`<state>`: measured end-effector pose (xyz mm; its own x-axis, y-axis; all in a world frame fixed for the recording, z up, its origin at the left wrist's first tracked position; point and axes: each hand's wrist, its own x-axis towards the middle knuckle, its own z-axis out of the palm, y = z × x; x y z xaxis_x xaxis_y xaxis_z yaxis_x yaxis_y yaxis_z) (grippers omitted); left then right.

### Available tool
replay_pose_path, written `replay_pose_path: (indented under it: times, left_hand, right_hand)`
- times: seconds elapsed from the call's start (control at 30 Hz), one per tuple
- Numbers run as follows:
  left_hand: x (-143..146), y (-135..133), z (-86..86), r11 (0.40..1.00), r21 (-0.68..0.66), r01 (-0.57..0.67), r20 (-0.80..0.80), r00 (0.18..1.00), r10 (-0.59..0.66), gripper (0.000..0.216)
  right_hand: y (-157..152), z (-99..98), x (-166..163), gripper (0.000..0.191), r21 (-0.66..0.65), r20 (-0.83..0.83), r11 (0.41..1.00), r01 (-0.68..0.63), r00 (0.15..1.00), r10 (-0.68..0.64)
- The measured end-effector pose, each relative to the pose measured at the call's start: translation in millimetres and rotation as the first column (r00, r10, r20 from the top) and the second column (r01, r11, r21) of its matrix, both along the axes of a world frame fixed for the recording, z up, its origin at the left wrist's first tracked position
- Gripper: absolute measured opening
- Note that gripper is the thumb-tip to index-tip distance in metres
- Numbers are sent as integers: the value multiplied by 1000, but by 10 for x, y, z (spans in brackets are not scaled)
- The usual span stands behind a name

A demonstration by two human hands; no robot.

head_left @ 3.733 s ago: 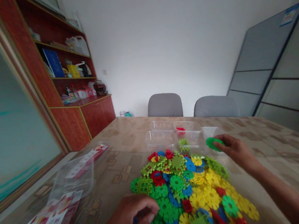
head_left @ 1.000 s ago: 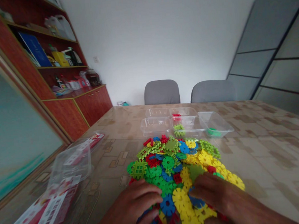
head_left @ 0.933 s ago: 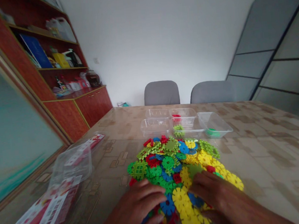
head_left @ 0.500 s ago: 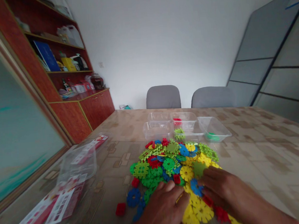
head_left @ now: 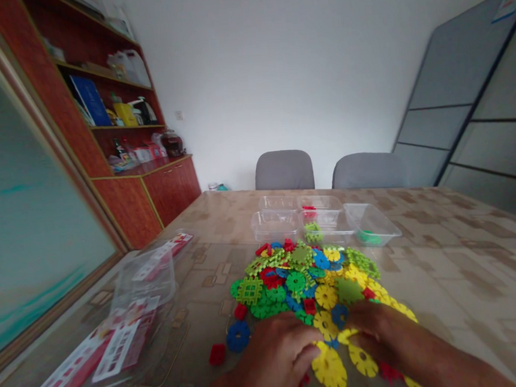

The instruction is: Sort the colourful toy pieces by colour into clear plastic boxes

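Observation:
A pile of plastic building pieces lies before me, with yellow notched discs (head_left: 326, 296), green discs (head_left: 296, 282), blue discs (head_left: 238, 336) and lime lattice squares (head_left: 250, 291). My left hand (head_left: 279, 354) is at the near left of the pile, closed, thumb and forefinger pinching the edge of a yellow notched disc (head_left: 329, 369). Across from it, my right hand (head_left: 378, 327) bends its fingers down into the pile. At its fingertips a tilted yellow disc (head_left: 347, 334) appears gripped; the undersides of the fingers are hidden. Another yellow disc (head_left: 363, 360) lies just below that hand.
Clear plastic trays (head_left: 276, 223) stand behind the pile; a few pieces sit in some, such as a green piece (head_left: 368, 237) in the right tray (head_left: 390, 228). Clear packaging with printed cards (head_left: 122, 350) lies at the left. Two grey chairs (head_left: 283, 170) stand beyond the table.
My left hand has drawn back slightly and its fingers have curled in. My right hand has moved nearer to me, uncovering yellow discs. The view has shifted a little.

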<state>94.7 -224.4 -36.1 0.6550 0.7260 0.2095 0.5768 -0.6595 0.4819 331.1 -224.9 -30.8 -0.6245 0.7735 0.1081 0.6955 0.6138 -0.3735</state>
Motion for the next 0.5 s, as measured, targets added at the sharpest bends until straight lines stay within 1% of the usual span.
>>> replay_pose_path:
  times: [0.07,0.1,0.13,0.2,0.27,0.33,0.43,0.5]
  left_hand:
    - [8,-13,-1,997,-71,-11,91,996,17,11]
    - [15,-21,-5,995,-101,12,109,994,0,12]
    - [25,-29,-13,991,-124,53,108,993,-40,13]
    - [45,-42,-37,977,-147,157,83,986,-146,16]
    - [62,-49,-64,967,-135,216,59,976,-209,21]
    - [69,-50,-78,976,-104,193,22,981,-192,27]
    - [66,-45,-71,988,-74,136,-53,989,-140,42]
    - [62,-39,-65,988,-64,139,-89,986,-144,45]
  right_hand:
    - [19,-14,37,15,-68,-1,997,27,1000,-28]
    - [27,-25,42,13,-98,-5,995,33,999,-34]
    - [33,-36,35,12,-115,-14,993,34,999,-36]
    - [44,-49,-9,21,-124,-33,992,35,999,-40]
    - [46,-49,-78,28,-105,-37,993,54,998,-58]
    - [37,-38,-152,24,-82,-9,993,80,997,-81]
    - [17,-32,-233,20,-61,37,992,108,994,-105]
    - [17,-49,-252,18,-49,15,993,110,994,-110]
